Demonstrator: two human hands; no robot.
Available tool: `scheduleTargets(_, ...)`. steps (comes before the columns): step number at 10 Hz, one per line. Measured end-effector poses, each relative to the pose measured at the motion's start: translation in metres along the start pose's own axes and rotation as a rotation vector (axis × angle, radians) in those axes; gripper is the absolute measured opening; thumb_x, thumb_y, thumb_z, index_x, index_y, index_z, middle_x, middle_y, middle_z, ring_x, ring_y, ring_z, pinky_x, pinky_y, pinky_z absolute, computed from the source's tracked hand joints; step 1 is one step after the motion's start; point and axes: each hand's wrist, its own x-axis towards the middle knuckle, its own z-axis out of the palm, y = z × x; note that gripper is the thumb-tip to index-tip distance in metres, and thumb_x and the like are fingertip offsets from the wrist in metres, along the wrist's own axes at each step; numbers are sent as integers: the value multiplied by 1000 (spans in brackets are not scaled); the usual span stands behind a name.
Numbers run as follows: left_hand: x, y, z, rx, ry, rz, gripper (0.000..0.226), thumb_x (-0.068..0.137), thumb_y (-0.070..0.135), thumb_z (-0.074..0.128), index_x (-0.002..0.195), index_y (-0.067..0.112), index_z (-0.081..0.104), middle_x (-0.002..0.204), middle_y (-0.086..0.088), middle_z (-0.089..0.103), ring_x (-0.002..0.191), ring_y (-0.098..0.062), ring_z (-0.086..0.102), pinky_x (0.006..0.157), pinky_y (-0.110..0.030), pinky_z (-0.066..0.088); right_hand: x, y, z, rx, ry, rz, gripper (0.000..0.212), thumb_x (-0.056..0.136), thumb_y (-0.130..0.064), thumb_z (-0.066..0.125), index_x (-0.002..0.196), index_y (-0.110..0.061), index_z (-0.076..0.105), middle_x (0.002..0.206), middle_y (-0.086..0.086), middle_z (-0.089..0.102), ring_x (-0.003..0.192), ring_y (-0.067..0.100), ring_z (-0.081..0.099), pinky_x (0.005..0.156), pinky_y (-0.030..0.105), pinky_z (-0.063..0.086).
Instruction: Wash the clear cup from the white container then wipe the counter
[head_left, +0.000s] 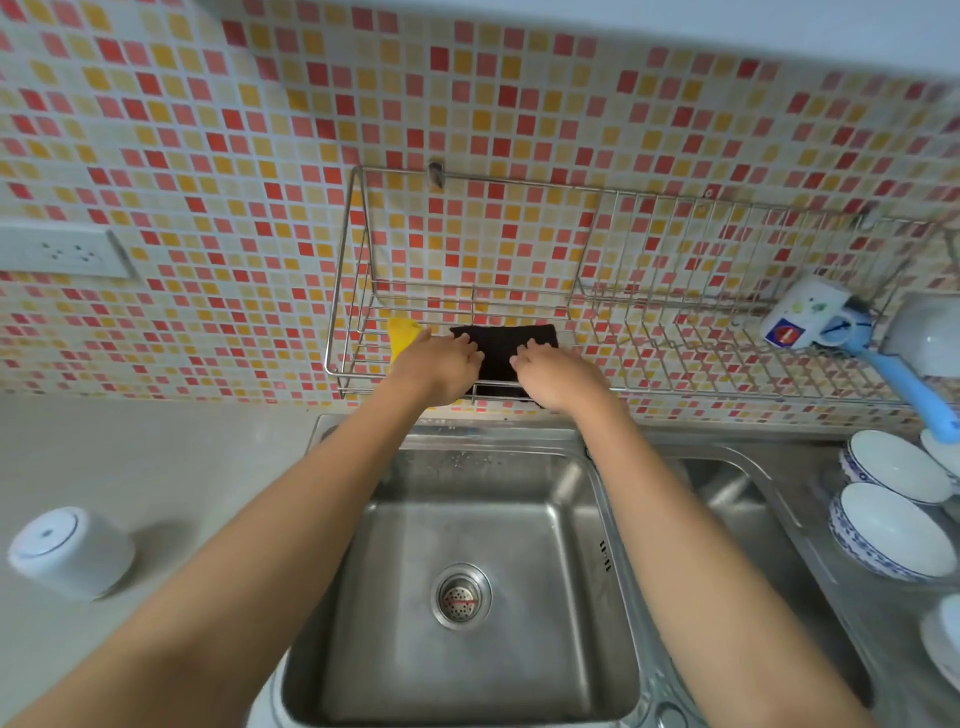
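Left hand: the left hand (441, 358) lies palm down at about 12 o'clock from the sink bowl, fingers (465, 340) spread and flat on the left part of the cloth; nothing is pinched that can be seen.
Right hand: the right hand (558, 371) lies palm down just beside the left one, fingers (524, 353) loosely curled over the cloth's right part; whether they grip it I cannot tell.
Cloth: a black rectangular cloth (503, 347) is draped over the front rail of the rack, both hands touching it.
Rack: a wall-mounted steel wire dish rack (623, 317) spans from 12 to 2 o'clock above the sink.
Sponge: a yellow sponge (401, 335) stands in the rack at the left hand's 10 o'clock, touching or nearly touching the thumb side.
Mug: a white printed ceramic mug (802, 314) lies on its side in the rack at 2 o'clock.
Sink: a stainless steel double sink (483, 649), round drain strainer (460, 597) at the middle of the near bowl.
Counter: a pale beige counter (156, 457) at 9 o'clock.
Container: a white round plastic container (72, 553) stands upside down on the counter at 8 o'clock, well apart from both hands.
Clear cup: not to be made out.
Bowls: white bowls with blue patterned rims (891, 530) sit on the drainboard at 3 o'clock.
Wall: red, orange and yellow mosaic tiles (260, 156), with a white socket strip (65, 253) at 10 o'clock.
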Motion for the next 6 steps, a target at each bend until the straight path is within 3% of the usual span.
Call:
scheduleTargets(1,-10,2,5,8,187,-13,55,105,37,11,150,12,29,159,-5,23,149,-19,13,120,-40,-1,-8,-2,5,22,190,34,49,102,-30,19,130,-13,55,138,9,52,121,29,52,98,44,41)
scheduleTargets(2,-28,6,21,58,379,-90,62,102,43,4,152,10,20,160,-6,20,150,-21,7,122,-40,-2,-25,-3,18,-2,510,20,52,102,-35,21,114,-15,67,129,4,62,104,27,63,88,37,47)
scheduleTargets(3,-51,5,35,23,412,-178,66,101,48,1,154,10,5,162,-7,3,149,-23,-7,120,-41,-9,-36,-3,32,-49,626,15,54,104,-35,21,118,-10,66,131,6,60,116,21,59,108,37,33)
scheduleTargets(4,-71,-4,45,74,364,-187,64,102,48,4,153,11,-6,161,-7,-11,148,-25,-14,120,-40,-10,-47,-5,42,-69,546,38,58,104,-42,14,141,-10,43,149,6,40,141,19,32,119,41,13)
scheduleTargets(5,-91,-17,42,86,307,-144,62,104,45,9,153,12,-8,161,-8,-13,148,-25,-15,120,-39,-8,-66,-10,43,-17,444,15,60,103,-42,9,151,-7,14,160,10,8,148,20,2,120,41,0)
scheduleTargets(6,-119,-31,50,90,246,-115,62,103,44,11,152,13,-13,160,-7,-19,147,-24,-17,121,-40,-4,-95,-20,52,47,374,-25,59,104,-41,9,152,-7,1,160,9,-6,147,20,-6,118,36,-5)
